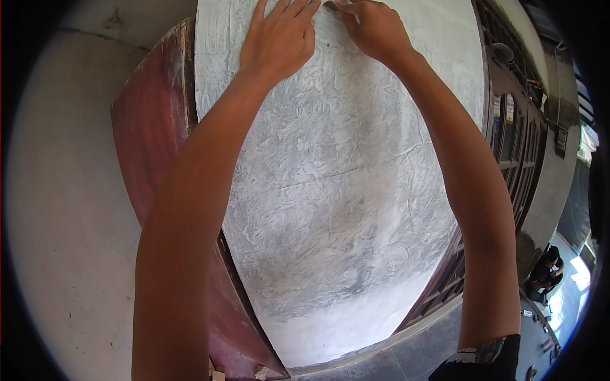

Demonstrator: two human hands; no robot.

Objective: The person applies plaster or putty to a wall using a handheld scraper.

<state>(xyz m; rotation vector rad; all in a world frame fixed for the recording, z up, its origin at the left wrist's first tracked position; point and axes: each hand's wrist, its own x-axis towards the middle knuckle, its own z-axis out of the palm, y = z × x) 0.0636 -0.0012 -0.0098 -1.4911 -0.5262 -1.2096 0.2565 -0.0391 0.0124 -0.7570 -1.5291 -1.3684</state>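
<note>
Plastered panel (pixel 343 190): one | left hand (pixel 279 41) flat, open, near top edge | right hand (pixel 375 28) pinching small grey piece (pixel 332 5)

Pale wall (pixel 57 190), reddish wooden door (pixel 152 127), dark latticed doors (pixel 508 146), grey floor (pixel 406 362)

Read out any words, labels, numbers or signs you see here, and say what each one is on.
None: no text can be read anywhere in this view.
The white plastered panel under the left hand and right hand is bare, the red door shows no lettering, and the wooden lattice doors carry nothing legible.
</note>
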